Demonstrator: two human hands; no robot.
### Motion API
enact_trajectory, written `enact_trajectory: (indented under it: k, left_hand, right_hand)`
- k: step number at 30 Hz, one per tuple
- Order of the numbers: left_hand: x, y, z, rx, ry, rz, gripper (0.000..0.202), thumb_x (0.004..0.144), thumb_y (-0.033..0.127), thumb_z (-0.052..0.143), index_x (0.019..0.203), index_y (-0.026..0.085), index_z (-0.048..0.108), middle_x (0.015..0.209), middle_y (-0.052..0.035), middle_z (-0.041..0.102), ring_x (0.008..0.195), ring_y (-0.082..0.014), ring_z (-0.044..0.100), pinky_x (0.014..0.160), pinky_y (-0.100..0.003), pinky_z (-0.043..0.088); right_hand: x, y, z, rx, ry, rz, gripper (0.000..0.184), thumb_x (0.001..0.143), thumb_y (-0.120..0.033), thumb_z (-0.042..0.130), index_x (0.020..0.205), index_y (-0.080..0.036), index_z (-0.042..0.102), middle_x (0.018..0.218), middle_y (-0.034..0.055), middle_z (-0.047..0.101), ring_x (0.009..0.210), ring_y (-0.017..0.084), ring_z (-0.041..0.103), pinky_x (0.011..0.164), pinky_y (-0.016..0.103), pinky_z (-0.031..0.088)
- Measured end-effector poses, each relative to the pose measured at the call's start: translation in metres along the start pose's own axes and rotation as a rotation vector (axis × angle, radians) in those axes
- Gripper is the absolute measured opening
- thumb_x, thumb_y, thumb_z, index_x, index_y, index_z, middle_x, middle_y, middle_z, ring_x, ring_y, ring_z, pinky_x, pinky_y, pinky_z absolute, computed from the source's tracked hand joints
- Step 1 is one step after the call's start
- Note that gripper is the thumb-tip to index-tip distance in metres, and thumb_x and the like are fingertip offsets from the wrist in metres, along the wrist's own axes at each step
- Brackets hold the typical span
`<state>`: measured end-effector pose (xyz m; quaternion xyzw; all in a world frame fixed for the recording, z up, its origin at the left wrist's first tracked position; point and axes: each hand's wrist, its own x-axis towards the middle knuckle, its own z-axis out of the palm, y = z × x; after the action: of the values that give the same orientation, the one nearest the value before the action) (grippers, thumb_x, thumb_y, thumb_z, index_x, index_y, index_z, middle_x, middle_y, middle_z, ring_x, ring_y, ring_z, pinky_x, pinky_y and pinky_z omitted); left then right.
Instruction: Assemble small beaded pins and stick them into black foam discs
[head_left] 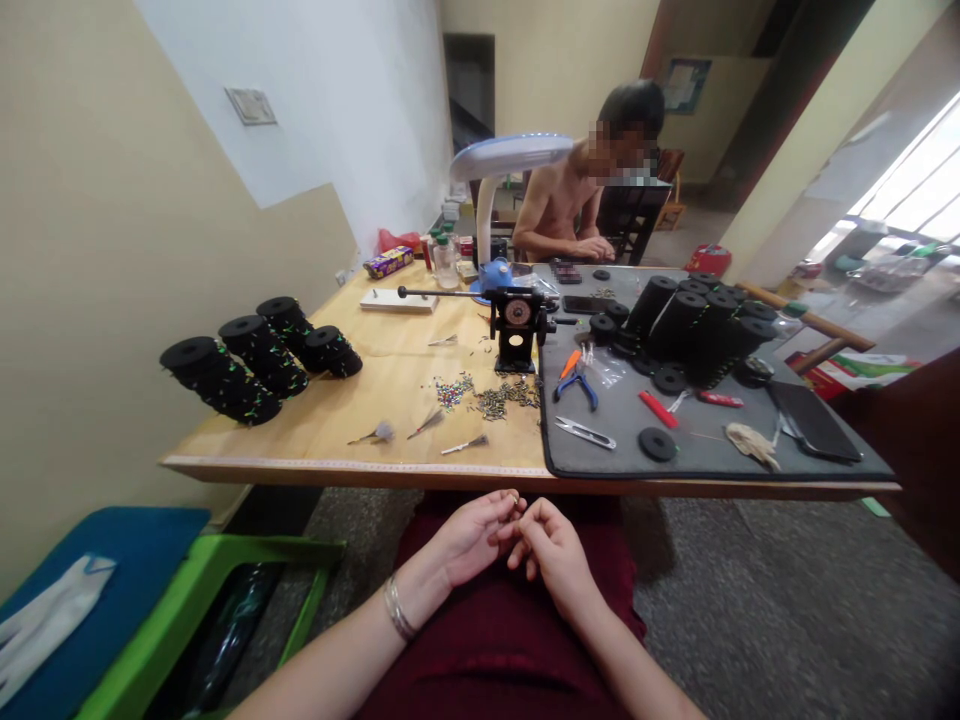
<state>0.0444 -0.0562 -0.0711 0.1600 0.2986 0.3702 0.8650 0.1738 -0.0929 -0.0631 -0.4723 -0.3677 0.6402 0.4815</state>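
Note:
Both my hands rest over my lap in dark red cloth, just below the near edge of the wooden table [337, 420]. My left hand [472, 535], with a bangle on its wrist, has its fingers curled in a pinch near a tiny item that I cannot make out. My right hand [555, 550] is curled too, its fingertips touching those of the left. On the table ahead lie a heap of small metal pieces and coloured beads [487, 395] and a black hand-crank winder [517, 325].
Stacks of black spools stand at the left [247, 360] and on the grey mat [712, 450] at right [690, 315]. Blue-handled pliers [576, 382], snips [586, 432], a dark phone [814, 420] lie on the mat. A desk lamp [499, 165] and a person [577, 200] are at the far end. A green stool [195, 600] stands at left.

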Motion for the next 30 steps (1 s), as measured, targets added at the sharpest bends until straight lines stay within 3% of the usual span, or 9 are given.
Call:
enact_trajectory:
  k: [30]
  left_hand:
    - [0.0003, -0.0008, -0.0016, 0.004, 0.02, -0.025, 0.007, 0.078, 0.017, 0.064, 0.08, 0.01, 0.064, 0.071, -0.0012, 0.058, 0.049, -0.006, 0.05, 0.048, -0.02, 0.044]
  right_hand:
    - [-0.0014, -0.0017, 0.0007, -0.014, 0.003, -0.007, 0.029, 0.075, -0.039, 0.061, 0.066, -0.019, 0.042, 0.068, 0.004, 0.069, 0.041, 0.009, 0.055, 0.032, 0.014, 0.028]
